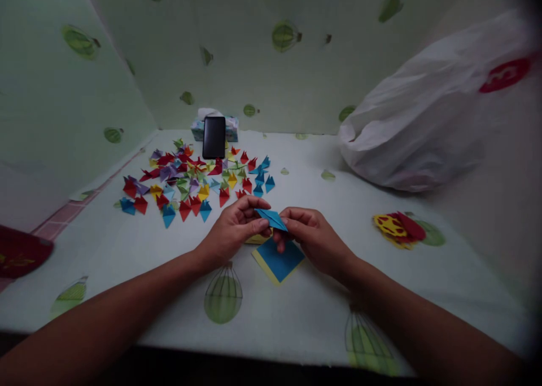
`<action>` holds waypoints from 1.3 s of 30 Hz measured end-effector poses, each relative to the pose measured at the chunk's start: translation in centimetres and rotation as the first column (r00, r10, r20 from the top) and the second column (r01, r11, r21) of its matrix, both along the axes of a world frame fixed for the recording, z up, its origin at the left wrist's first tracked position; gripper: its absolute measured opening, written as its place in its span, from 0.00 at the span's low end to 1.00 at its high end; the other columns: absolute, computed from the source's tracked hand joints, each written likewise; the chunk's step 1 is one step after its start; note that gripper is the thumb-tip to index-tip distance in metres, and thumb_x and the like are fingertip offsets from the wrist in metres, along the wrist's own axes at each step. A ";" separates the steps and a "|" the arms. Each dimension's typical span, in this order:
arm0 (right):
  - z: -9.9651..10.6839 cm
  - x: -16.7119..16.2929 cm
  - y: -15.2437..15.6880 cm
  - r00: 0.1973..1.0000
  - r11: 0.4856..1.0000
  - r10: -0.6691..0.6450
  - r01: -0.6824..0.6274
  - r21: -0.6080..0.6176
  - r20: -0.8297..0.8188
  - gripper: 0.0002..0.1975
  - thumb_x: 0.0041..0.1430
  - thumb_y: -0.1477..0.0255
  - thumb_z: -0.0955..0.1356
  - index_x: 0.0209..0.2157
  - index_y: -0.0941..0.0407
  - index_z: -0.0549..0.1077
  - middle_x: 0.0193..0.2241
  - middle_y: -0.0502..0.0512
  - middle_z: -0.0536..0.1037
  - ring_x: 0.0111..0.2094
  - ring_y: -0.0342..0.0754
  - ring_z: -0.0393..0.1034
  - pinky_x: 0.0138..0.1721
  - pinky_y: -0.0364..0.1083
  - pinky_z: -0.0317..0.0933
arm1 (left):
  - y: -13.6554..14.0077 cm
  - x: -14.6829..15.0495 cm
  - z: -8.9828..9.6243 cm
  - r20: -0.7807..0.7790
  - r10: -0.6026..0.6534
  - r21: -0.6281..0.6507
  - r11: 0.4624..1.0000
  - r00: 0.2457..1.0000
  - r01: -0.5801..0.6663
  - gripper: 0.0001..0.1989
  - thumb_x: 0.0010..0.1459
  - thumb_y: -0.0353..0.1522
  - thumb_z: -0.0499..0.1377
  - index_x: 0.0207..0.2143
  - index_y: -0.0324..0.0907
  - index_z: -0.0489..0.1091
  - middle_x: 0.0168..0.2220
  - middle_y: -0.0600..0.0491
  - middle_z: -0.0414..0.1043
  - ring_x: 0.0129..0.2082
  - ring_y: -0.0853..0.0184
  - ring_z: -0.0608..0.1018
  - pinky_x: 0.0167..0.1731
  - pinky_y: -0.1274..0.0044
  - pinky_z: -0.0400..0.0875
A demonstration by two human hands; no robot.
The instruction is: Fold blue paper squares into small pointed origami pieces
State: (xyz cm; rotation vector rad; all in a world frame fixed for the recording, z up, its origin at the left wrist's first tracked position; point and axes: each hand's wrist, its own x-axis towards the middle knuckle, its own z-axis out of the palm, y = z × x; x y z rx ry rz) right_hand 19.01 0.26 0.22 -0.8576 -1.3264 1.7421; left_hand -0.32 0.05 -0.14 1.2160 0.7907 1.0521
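Observation:
A small piece of folded blue origami paper (pixel 273 219) is pinched between both hands above the table. My left hand (pixel 237 223) grips its left end with thumb and fingers. On its right end, my right hand (pixel 311 233) closes thumb and forefinger. Below the hands lie square sheets of paper, a blue sheet (pixel 283 261) over a yellow one (pixel 267 270), partly hidden by my right fingers. Another yellow edge shows under my left fingers. Many small folded paper pieces (pixel 195 205) in red, blue, purple, green and yellow lie spread beyond my left hand.
A dark phone (pixel 214 137) leans against a tissue box (pixel 232 128) at the back. To the right stands a large white plastic bag (pixel 406 121). Red and yellow cut-out pieces (pixel 398 228) lie at right. A dark red object (pixel 23 253) sits at the left edge.

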 end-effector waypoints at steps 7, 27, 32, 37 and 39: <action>0.0 -0.2 0.1 1.000 1.000 -0.006 0.006 -0.027 -0.004 0.11 0.58 0.65 0.71 0.26 0.58 0.74 0.23 0.50 0.77 0.22 0.40 0.70 0.28 0.41 0.62 | 0.0 0.1 0.0 -0.005 -0.009 0.020 1.000 1.000 0.009 0.17 0.55 0.30 0.67 0.47 0.40 0.70 0.34 0.53 0.75 0.35 0.71 0.78 0.38 0.78 0.72; 0.0 -0.2 0.2 0.999 0.999 -0.026 0.026 -0.022 0.020 0.10 0.56 0.67 0.71 0.26 0.58 0.74 0.23 0.50 0.77 0.21 0.40 0.69 0.27 0.42 0.61 | 0.3 -0.4 0.6 -0.370 0.296 0.596 0.803 0.880 -0.020 0.03 0.60 0.31 0.63 0.33 0.40 0.74 0.34 0.50 0.75 0.36 0.67 0.77 0.37 0.76 0.72; 0.1 -0.1 0.2 1.000 0.999 -0.026 0.026 -0.019 0.012 0.09 0.55 0.68 0.70 0.24 0.58 0.74 0.21 0.50 0.76 0.21 0.40 0.69 0.27 0.41 0.61 | 0.6 -0.7 0.7 -0.393 0.322 0.695 0.717 0.861 0.049 0.02 0.59 0.30 0.64 0.36 0.41 0.75 0.39 0.48 0.76 0.41 0.65 0.78 0.40 0.75 0.74; 0.2 -0.1 0.2 1.000 1.000 -0.019 0.019 -0.020 0.022 0.09 0.55 0.68 0.70 0.24 0.58 0.74 0.21 0.50 0.76 0.21 0.41 0.69 0.27 0.42 0.61 | 0.7 -0.9 0.6 -0.408 0.368 0.766 0.635 0.835 0.094 0.02 0.61 0.30 0.63 0.36 0.40 0.75 0.41 0.46 0.75 0.43 0.64 0.79 0.44 0.72 0.74; 0.3 -0.1 0.2 0.999 1.000 -0.022 0.022 -0.015 0.037 0.10 0.55 0.68 0.70 0.24 0.58 0.73 0.21 0.50 0.76 0.21 0.41 0.69 0.27 0.42 0.61 | 0.7 -0.9 0.7 -0.408 0.373 0.778 0.620 0.833 0.103 0.03 0.62 0.30 0.62 0.36 0.40 0.75 0.40 0.47 0.75 0.41 0.65 0.79 0.43 0.72 0.75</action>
